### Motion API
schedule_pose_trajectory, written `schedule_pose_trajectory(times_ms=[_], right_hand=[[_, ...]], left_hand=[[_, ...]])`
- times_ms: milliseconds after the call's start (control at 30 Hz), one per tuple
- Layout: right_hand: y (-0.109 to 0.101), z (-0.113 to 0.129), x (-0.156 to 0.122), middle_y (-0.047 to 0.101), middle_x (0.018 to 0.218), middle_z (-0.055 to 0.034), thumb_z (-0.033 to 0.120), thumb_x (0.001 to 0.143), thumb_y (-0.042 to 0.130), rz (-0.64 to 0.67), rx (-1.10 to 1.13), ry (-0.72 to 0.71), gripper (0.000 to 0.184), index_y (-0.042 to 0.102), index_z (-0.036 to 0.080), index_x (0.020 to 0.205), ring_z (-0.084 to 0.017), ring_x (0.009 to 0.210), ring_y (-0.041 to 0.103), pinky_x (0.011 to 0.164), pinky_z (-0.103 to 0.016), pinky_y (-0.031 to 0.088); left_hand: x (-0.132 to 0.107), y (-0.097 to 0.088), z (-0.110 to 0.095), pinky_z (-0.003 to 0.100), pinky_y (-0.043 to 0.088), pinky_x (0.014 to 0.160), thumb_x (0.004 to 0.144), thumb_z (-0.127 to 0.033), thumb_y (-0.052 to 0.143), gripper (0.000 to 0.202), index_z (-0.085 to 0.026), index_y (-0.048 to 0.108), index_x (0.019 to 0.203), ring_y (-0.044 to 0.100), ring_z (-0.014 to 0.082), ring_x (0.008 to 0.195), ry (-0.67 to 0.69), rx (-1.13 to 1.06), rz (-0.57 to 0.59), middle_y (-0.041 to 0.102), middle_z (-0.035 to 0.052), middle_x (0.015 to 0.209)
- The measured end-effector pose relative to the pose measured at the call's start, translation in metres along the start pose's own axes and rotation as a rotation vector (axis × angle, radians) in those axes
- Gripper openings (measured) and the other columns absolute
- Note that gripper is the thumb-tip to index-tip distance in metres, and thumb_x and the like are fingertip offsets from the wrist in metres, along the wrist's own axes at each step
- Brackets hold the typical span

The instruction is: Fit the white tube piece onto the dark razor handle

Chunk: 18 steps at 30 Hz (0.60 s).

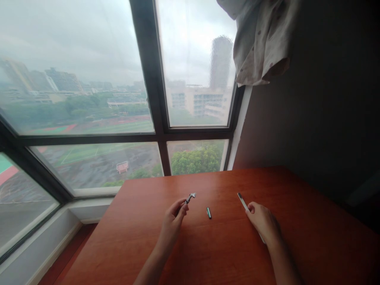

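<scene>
My left hand (pixel 175 215) is closed around a slim razor handle (pixel 190 198), its shiny silver head pointing up and to the right above the table. On the wood between my hands lies a small dark bar with a pale green strip, like a razor blade cartridge (pixel 209 213); neither hand touches it. My right hand (pixel 263 221) grips a long, thin white stick with a dark far end (pixel 242 202). That stick slants from upper left to lower right, and its near end shows below my palm. Its exact kind cannot be made out.
A reddish-brown wooden table (pixel 127 229) spreads under both hands. Beyond its far edge stand dark-framed windows (pixel 162 136) overlooking a sports field and buildings. Light spotted cloth (pixel 261 43) hangs at upper right, before a dark wall (pixel 320 103).
</scene>
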State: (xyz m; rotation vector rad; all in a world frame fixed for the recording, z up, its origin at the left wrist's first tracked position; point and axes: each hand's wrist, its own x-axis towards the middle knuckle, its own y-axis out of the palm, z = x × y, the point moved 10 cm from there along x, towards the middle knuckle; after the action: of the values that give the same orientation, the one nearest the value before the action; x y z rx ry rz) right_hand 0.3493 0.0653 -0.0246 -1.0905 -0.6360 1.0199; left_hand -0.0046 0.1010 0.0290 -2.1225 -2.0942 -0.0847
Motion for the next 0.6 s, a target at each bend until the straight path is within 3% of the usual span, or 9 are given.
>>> schedule_pose_trajectory(times_ms=[467,533,600], right_hand=[[-0.01,0.004,-0.001,0.069,0.087,-0.0055,0.034,0.081,0.054,-0.069,-0.031,-0.017,0.015,0.065,0.024,0.086,-0.021,0.077,0.064,0.053,-0.026,0.034],[-0.014,0.016,-0.001,0.068,0.09,-0.0055,0.033,0.083,0.053,-0.102,0.004,-0.065,0.018,0.065,0.024,0.092,-0.021,0.077,0.064,0.056,-0.026,0.037],[-0.011,0.045,-0.006,0.067,0.091,-0.0061,0.029,0.083,0.054,-0.087,0.074,-0.213,0.021,0.065,0.02,0.098,-0.02,0.081,0.064,0.065,-0.026,0.041]], left_hand=[[0.001,-0.002,0.0,0.027,0.046,0.064,0.071,-0.049,0.066,0.039,-0.016,0.071,0.091,0.055,0.0173,0.066,-0.01,-0.003,-0.009,0.062,0.0034,0.07],[0.001,-0.002,0.001,0.027,0.045,0.064,0.071,-0.049,0.065,0.038,-0.016,0.071,0.09,0.055,0.017,0.066,-0.012,-0.001,-0.007,0.062,0.003,0.07],[0.002,-0.001,0.003,0.027,0.045,0.063,0.071,-0.049,0.065,0.038,-0.016,0.071,0.09,0.054,0.0171,0.066,-0.011,0.007,-0.003,0.062,0.003,0.07]])
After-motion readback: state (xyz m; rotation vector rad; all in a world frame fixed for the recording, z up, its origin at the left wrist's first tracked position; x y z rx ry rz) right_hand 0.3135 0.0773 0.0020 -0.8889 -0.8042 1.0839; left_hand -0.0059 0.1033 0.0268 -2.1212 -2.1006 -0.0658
